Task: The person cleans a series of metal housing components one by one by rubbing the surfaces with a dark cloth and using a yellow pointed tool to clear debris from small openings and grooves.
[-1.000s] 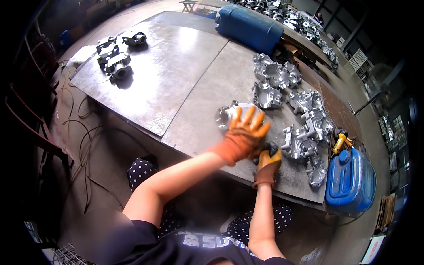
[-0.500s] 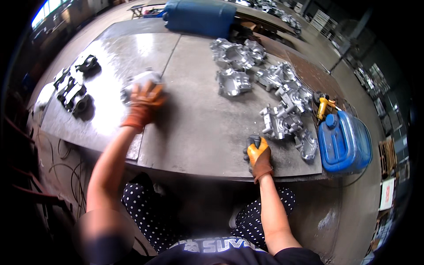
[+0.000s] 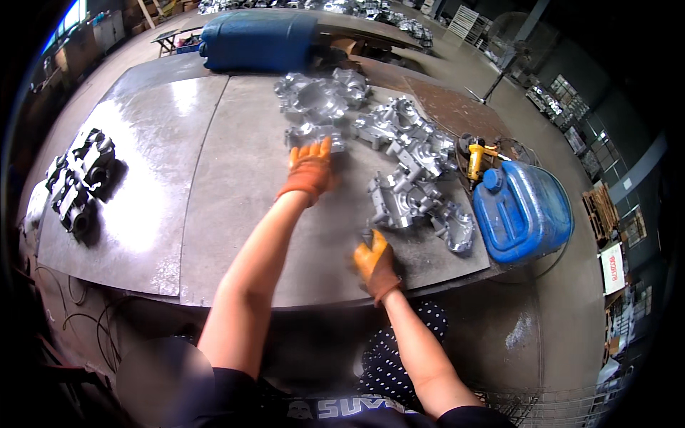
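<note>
Head | silver casting (image 3: 307, 133) at front of left grip (image 3: 308, 171), whether clamped: cannot tell | right grip (image 3: 376, 264): cannot tell

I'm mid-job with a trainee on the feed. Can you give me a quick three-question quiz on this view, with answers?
1. True or false: the blue drum at the far end of the table stands upright.

2. Which is nearest the fingers of the left hand?
A) the yellow tool
B) a metal casting
C) the blue drum

3. Fill in the blank: the hand nearer the blue jerrycan is the ____ hand.

Key: 1. False, it lies on its side. 2. B. 3. Right hand.
</note>
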Action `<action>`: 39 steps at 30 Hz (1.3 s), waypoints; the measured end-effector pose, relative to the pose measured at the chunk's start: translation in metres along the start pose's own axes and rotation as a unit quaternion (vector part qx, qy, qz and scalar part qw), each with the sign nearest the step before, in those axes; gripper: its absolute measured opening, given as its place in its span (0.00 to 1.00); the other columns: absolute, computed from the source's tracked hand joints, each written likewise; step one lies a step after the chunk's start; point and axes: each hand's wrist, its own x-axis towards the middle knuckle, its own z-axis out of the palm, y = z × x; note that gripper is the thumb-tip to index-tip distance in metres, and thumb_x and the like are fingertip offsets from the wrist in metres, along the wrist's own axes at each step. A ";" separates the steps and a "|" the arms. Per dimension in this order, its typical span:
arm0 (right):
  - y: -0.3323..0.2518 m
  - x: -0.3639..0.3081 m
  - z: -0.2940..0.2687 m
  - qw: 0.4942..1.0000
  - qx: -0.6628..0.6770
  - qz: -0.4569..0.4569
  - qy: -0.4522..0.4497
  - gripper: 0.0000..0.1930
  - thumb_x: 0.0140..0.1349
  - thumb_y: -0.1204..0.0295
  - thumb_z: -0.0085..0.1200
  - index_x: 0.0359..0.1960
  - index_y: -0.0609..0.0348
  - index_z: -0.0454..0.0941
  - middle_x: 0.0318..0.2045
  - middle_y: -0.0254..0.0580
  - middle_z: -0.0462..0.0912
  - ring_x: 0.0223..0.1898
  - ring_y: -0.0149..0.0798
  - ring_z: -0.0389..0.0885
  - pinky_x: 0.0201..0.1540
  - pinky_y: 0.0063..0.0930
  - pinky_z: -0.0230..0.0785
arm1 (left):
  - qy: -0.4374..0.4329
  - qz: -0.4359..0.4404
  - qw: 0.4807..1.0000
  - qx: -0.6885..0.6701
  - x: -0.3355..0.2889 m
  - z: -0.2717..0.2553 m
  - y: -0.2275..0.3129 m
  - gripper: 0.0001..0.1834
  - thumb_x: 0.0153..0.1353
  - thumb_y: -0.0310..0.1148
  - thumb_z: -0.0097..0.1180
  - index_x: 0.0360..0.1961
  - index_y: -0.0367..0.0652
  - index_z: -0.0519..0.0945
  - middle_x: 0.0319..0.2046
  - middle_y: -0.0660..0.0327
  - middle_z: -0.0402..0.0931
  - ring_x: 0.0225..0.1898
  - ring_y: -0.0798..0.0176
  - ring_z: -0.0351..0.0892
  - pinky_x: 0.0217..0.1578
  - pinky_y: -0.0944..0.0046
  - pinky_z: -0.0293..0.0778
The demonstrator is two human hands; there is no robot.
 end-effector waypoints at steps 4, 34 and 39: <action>0.020 0.018 -0.008 0.998 -0.023 -0.053 0.000 0.18 0.67 0.61 0.61 0.48 0.62 0.73 0.27 0.42 0.83 0.20 0.33 0.79 0.22 0.31 0.70 | 0.006 -0.024 0.999 -0.033 -0.024 0.010 0.024 0.47 0.52 0.60 0.65 0.69 0.49 0.67 0.57 0.54 0.76 0.62 0.50 0.72 0.73 0.44 0.49; -0.019 0.061 0.090 0.956 -0.109 -0.260 -0.083 0.28 0.59 0.69 0.61 0.64 0.47 0.75 0.40 0.46 0.87 0.38 0.41 0.87 0.41 0.33 0.77 | 0.132 0.032 0.989 0.060 -0.166 -0.076 -0.068 0.30 0.43 0.37 0.73 0.52 0.54 0.80 0.54 0.64 0.79 0.63 0.53 0.72 0.69 0.45 0.59; -0.032 0.098 0.094 0.921 -0.272 -0.250 -0.126 0.28 0.59 0.63 0.65 0.63 0.45 0.74 0.46 0.50 0.87 0.47 0.50 0.86 0.48 0.40 0.77 | 0.221 0.120 0.961 -0.112 -0.176 -0.095 -0.089 0.28 0.38 0.22 0.70 0.46 0.46 0.81 0.51 0.59 0.82 0.55 0.46 0.78 0.57 0.50 0.73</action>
